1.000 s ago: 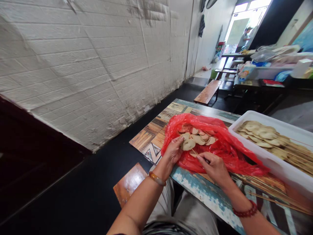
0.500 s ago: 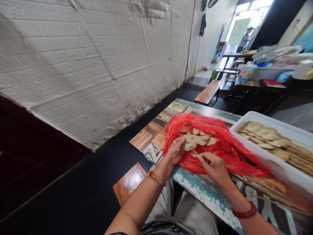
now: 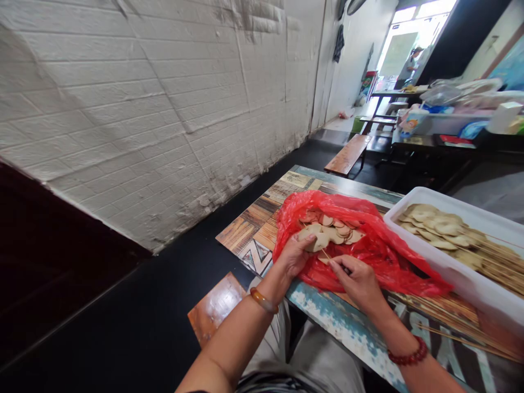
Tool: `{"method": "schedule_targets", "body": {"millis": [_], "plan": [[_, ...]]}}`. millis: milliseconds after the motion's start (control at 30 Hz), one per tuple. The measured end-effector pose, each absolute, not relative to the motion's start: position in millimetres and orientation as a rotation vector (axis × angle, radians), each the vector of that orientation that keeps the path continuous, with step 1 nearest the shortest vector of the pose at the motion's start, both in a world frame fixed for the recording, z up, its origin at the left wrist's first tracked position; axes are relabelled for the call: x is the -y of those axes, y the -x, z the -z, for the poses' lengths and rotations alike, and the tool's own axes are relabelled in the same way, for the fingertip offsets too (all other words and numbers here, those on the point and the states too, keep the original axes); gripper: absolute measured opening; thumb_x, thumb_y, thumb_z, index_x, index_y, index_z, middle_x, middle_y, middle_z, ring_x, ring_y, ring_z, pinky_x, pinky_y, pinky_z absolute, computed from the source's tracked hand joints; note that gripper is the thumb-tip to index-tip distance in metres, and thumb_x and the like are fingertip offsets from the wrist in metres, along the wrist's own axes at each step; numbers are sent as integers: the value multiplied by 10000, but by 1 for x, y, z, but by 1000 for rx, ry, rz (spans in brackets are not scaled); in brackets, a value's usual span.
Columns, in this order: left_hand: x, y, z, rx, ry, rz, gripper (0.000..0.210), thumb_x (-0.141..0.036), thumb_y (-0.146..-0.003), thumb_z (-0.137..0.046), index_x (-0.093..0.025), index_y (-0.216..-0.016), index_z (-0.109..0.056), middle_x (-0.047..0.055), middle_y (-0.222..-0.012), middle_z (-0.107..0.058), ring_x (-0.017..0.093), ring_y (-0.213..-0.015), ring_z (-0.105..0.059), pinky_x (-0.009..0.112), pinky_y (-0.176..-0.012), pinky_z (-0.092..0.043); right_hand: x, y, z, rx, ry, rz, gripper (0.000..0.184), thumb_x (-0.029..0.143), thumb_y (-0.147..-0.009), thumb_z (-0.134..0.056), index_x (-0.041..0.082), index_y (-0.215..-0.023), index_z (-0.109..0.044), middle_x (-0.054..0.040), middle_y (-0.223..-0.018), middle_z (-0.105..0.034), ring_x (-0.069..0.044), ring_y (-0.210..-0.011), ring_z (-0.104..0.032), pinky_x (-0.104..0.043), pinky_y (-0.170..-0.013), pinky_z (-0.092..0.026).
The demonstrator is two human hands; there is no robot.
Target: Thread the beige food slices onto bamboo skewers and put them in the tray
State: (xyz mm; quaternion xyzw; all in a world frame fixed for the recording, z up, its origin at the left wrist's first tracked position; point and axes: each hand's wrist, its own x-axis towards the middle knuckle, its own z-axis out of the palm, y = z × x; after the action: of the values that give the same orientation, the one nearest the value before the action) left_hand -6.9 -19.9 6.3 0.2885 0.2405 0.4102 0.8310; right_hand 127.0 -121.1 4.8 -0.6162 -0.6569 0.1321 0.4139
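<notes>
My left hand (image 3: 298,255) is closed on a thin, pale tan round slice (image 3: 317,239), thumb on top, above an open red plastic bag (image 3: 370,259). Between the fingertips of my right hand (image 3: 356,275) is a thin bamboo skewer (image 3: 326,253), whose far part runs to the slice. A bit of stick also shows at the slice's upper left edge. Loose tan slices (image 3: 343,233) lie in the bag just behind my hands. I cannot tell exactly what food the slices are.
To the right a white plastic tub (image 3: 413,197) holds skewered slices (image 3: 446,224), sticks pointing right. Loose bamboo skewers (image 3: 454,322) lie on the patterned table (image 3: 249,232) in front of it. A wooden bench (image 3: 349,154) and a loaded table stand beyond. A person (image 3: 410,66) is near the doorway.
My left thumb has moved slightly right across the slice, which has turned a little. My right hand with the skewer has hardly moved.
</notes>
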Motion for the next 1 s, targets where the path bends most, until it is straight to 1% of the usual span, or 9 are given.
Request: {"method": "schedule_targets", "body": {"millis": [167,400,567,733,867,1000], "plan": [[23,3,-6,-536,-637,-911,403,-213,-583,-784,-92,-952,-674,87,-876,-703,154,-737,-638,278,-780,-465,121,-127,-4,1650,1532,-311,240,291,-884,-469,180,-732,-618,-25,-695,-634,-162,-674,-595,-268,-656,-434],[31,-6,-7,-594,-711,-911,416,-280,-549,-803,-87,-897,-681,89,-838,-694,154,-684,-623,293,-753,-455,122,-129,-7,1648,1512,-275,273,290,-891,-437,173,-714,-609,-29,-673,-626,-165,-641,-586,-280,-635,-436],[32,-10,-9,-595,-755,-892,430,-302,-562,-794,-91,-919,-677,98,-847,-694,164,-682,-627,300,-733,-465,123,-133,-11,1629,1516,-280,293,312,-890,-428,180,-706,-613,-39,-666,-637,-175,-631,-596,-285,-615,-442],[37,-14,-16,-574,-778,-870,440,-306,-577,-786,-93,-945,-668,89,-779,-694,189,-721,-639,299,-731,-472,123,-135,-16,1608,1511,-284,291,320,-887,-434,186,-710,-622,-42,-656,-640,-178,-625,-598,-282,-613,-450],[41,-16,-19,-540,-817,-856,406,-311,-616,-763,-92,-942,-662,92,-808,-692,179,-730,-639,282,-727,-475,123,-137,-20,1580,1512,-315,294,334,-882,-441,198,-697,-623,-34,-648,-647,-171,-613,-597,-271,-605,-454],[34,-11,-26,-542,-823,-875,444,-335,-645,-743,-115,-1012,-624,90,-873,-681,170,-732,-644,289,-716,-489,124,-146,-25,1543,1512,-352,298,359,-877,-447,194,-711,-631,-32,-684,-658,-173,-654,-606,-269,-626,-457]]}}
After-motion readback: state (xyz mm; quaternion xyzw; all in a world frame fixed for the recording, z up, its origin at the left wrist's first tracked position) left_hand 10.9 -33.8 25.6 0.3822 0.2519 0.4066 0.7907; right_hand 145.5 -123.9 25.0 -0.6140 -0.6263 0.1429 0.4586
